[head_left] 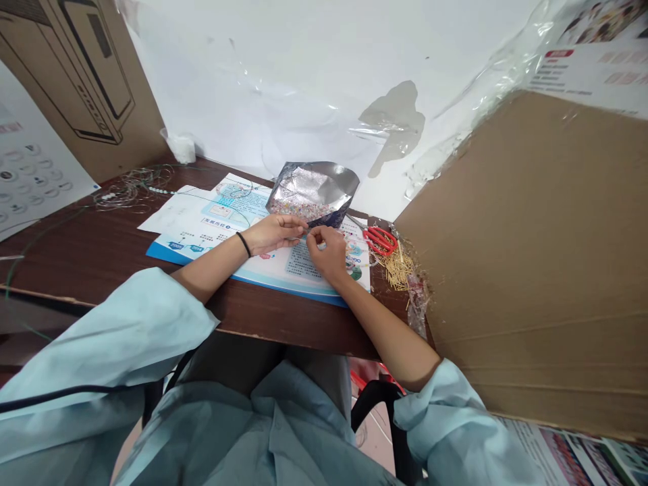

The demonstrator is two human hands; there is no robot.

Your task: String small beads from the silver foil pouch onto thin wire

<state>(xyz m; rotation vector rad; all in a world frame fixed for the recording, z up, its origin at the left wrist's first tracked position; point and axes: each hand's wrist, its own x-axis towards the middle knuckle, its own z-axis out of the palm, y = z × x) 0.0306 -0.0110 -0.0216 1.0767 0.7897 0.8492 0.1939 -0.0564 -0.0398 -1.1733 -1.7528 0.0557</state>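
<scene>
My left hand [277, 233] reaches in from the left, its thumb and fingertips pinched together over the printed sheets [217, 229]. Close beside it, my right hand [328, 251] has its fingers curled, with thumb and index finger pressed together. What either pinch holds is too small to make out. Just behind both hands lies an open silver pouch [308, 192] with many small pale and pink beads [298, 209] in it. A thin dark green cord with several white beads [159, 191] runs from the left toward the sheets.
Red-handled scissors [379, 240] and a pile of gold-coloured pins [399, 268] lie right of the sheets. Tangled clear thread [129, 192] is at the back left. Cardboard panels [531, 256] stand at both sides. The brown table's front edge [288, 341] is near my lap.
</scene>
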